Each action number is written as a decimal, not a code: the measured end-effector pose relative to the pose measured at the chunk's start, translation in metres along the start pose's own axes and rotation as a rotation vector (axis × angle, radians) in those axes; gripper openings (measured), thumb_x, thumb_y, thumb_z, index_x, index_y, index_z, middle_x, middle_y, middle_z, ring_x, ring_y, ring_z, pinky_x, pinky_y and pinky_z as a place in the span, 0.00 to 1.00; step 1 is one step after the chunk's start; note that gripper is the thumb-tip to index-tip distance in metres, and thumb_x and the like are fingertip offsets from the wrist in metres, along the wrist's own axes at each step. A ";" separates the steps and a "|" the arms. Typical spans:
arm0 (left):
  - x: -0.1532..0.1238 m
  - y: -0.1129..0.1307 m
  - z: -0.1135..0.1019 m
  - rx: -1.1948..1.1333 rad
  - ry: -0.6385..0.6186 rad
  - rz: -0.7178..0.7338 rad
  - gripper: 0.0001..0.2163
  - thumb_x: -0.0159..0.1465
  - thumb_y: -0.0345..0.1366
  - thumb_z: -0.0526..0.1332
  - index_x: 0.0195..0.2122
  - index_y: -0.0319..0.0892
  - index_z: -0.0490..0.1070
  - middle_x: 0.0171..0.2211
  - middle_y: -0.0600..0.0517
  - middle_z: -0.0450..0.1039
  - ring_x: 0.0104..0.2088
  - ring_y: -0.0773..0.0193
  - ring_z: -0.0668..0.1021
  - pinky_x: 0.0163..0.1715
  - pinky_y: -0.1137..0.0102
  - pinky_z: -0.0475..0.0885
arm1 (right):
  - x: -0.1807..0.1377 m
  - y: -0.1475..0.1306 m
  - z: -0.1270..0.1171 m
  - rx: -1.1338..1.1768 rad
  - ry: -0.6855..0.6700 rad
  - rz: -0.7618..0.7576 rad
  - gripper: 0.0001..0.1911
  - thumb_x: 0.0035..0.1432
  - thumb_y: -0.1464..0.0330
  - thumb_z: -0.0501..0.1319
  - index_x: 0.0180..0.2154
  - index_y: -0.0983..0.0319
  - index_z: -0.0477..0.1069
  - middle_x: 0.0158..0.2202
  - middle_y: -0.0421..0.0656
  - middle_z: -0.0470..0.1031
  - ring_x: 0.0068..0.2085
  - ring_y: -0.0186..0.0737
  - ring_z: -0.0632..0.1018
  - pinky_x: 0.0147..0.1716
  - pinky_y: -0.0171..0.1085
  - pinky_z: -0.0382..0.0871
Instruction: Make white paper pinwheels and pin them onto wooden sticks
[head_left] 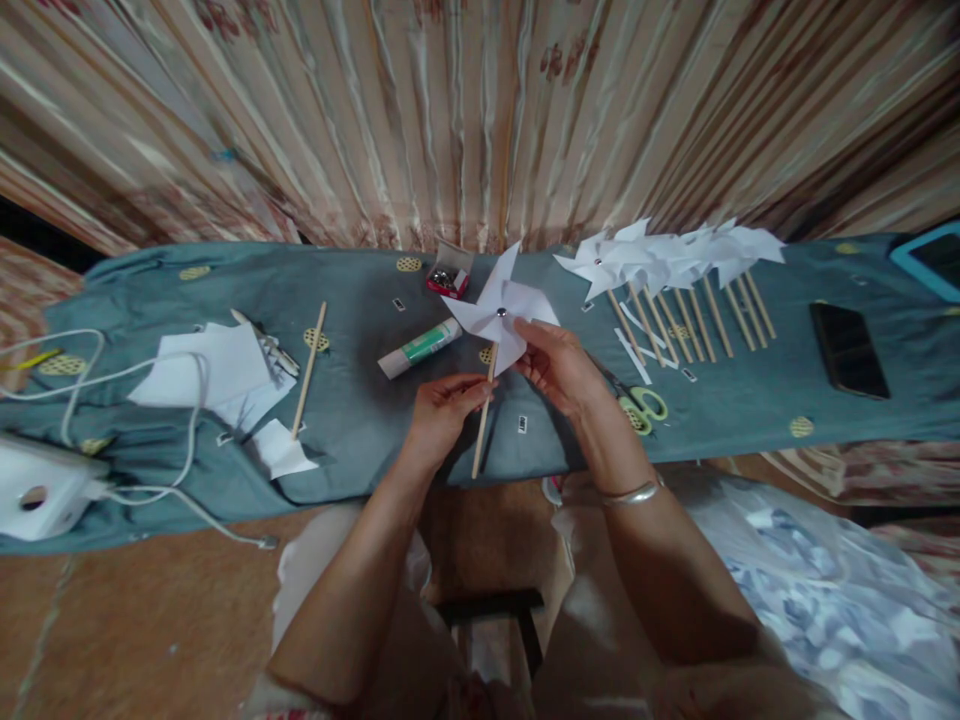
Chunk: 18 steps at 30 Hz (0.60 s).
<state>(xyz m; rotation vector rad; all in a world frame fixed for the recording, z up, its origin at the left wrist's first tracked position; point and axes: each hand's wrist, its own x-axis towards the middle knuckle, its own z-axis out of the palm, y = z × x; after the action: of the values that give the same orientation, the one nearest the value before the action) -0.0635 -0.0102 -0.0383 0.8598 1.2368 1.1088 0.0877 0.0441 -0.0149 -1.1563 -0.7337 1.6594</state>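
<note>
A white paper pinwheel on a wooden stick is held up over the middle of the table, a silver pin at its centre. My left hand pinches the stick just below the paper blades. With thumb and fingers, my right hand grips the lower right blade near the pin. Behind the pinwheel stands an open red box of pins. A green and white glue stick lies to the left of it. Green-handled scissors rest by my right wrist, their blades partly hidden.
Several finished pinwheels lie in a row at the right, near paper strips and a black phone. White paper sheets, a loose stick and a white device with cables occupy the left. A curtain hangs behind.
</note>
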 end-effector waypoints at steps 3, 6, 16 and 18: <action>0.000 0.000 -0.001 -0.005 0.011 0.006 0.13 0.47 0.45 0.73 0.29 0.41 0.82 0.26 0.51 0.79 0.28 0.65 0.74 0.33 0.70 0.69 | 0.000 0.001 0.000 0.001 0.001 -0.010 0.14 0.46 0.60 0.75 0.27 0.61 0.74 0.24 0.35 0.78 0.24 0.29 0.76 0.26 0.28 0.73; 0.001 0.000 -0.001 -0.037 0.022 0.006 0.13 0.46 0.44 0.74 0.28 0.41 0.82 0.26 0.51 0.79 0.27 0.66 0.73 0.32 0.70 0.68 | 0.000 0.000 -0.003 0.001 -0.001 -0.002 0.15 0.47 0.57 0.74 0.29 0.60 0.75 0.25 0.36 0.79 0.25 0.30 0.77 0.26 0.28 0.74; 0.001 -0.001 0.000 -0.049 -0.010 -0.013 0.13 0.46 0.44 0.74 0.28 0.41 0.83 0.27 0.50 0.80 0.28 0.65 0.74 0.32 0.71 0.68 | 0.008 -0.011 -0.022 0.071 0.102 -0.118 0.17 0.47 0.53 0.73 0.31 0.58 0.75 0.29 0.39 0.82 0.29 0.32 0.80 0.29 0.29 0.76; 0.000 0.000 0.000 -0.043 -0.030 -0.020 0.12 0.46 0.44 0.74 0.27 0.41 0.82 0.26 0.51 0.79 0.27 0.65 0.74 0.32 0.70 0.69 | 0.010 -0.012 -0.023 0.080 0.120 -0.151 0.16 0.46 0.56 0.75 0.30 0.58 0.75 0.30 0.37 0.82 0.28 0.32 0.79 0.29 0.30 0.76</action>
<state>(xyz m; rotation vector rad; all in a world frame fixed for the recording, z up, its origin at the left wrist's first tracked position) -0.0633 -0.0100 -0.0385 0.8272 1.1910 1.0989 0.1129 0.0565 -0.0166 -1.1062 -0.6559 1.4674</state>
